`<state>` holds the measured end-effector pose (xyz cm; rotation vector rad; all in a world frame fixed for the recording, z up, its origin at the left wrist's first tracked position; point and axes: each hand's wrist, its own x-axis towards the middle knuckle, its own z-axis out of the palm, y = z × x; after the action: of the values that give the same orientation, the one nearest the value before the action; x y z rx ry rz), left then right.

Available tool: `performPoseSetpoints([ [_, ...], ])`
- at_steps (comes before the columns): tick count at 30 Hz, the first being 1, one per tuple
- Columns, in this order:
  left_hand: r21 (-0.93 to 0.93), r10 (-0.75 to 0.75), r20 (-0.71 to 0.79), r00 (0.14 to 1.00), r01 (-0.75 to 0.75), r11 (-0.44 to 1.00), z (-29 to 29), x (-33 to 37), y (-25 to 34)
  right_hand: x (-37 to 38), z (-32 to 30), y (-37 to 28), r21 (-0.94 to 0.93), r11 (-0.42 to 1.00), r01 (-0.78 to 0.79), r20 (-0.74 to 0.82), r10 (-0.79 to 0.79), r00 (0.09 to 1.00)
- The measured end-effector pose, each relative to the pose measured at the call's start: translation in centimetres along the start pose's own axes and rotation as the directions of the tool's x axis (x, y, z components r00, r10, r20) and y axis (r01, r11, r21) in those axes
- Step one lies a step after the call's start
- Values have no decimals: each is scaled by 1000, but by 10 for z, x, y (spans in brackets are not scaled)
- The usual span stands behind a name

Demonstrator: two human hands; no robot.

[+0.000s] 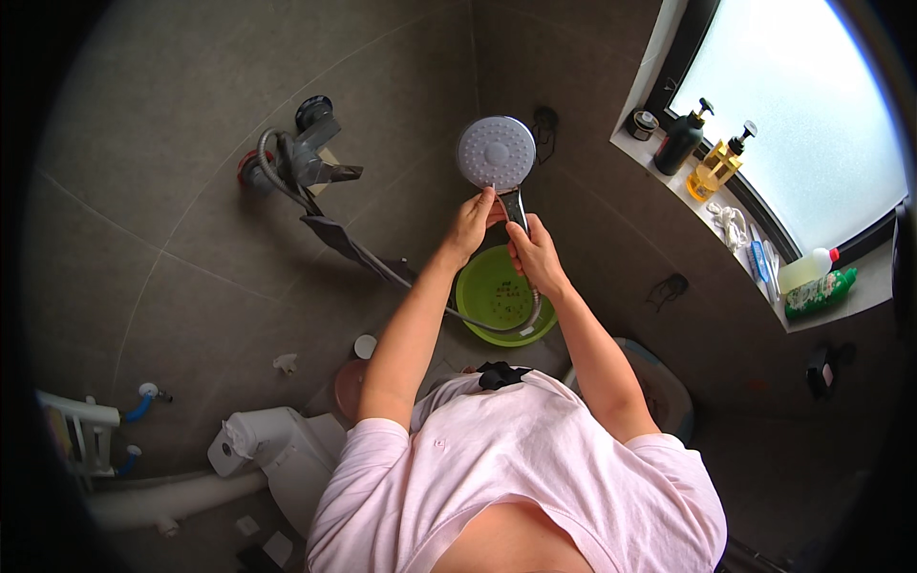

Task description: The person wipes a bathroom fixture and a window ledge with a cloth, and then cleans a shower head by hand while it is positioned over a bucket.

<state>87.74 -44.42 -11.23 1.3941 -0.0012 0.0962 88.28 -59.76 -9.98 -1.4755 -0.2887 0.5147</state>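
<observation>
A round, pale grey hand shower head (497, 153) is held up in front of me, its nozzle face turned toward me. My right hand (539, 256) is closed around its dark handle. At the neck, my left hand (472, 225) pinches the lower edge of the head, its thumb in front and fingers partly hidden behind. From the handle's lower end a metal hose (478, 321) loops over a green basin (468, 296) and runs left to the wall mixer tap (315, 158). A dark strip of cloth or plastic (344, 241) hangs along the hose.
On the window ledge at right stand a black pump bottle (679, 141), a yellow pump bottle (712, 172) and a green bottle (821, 292) lying tilted. A white toilet (277, 439) is at lower left. Black hooks (667, 290) are on the right wall.
</observation>
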Motion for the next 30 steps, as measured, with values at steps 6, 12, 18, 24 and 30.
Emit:
performPoseSetpoints([
  [6, -460, -81, 157, 984, 146, 876, 24, -13, 16, -6, 4, -5, 85, 996, 5, 55, -10, 998],
  [12, -643, -2, 248, 969, 166, 747, 24, -11, 15, -11, 7, -16, 173, 984, -37, 133, 14, 991],
  [18, -662, -24, 227, 974, 173, 729, 25, -9, 9, -11, 8, -16, 112, 994, -17, 110, 5, 994],
  [24, -675, -48, 186, 981, 163, 720, 28, -7, 10, -10, 10, -16, 97, 995, -3, 94, -6, 996],
  [30, -643, -82, 119, 990, 140, 753, 26, -5, 6, -6, 12, -12, 91, 996, 14, 94, -23, 995],
])
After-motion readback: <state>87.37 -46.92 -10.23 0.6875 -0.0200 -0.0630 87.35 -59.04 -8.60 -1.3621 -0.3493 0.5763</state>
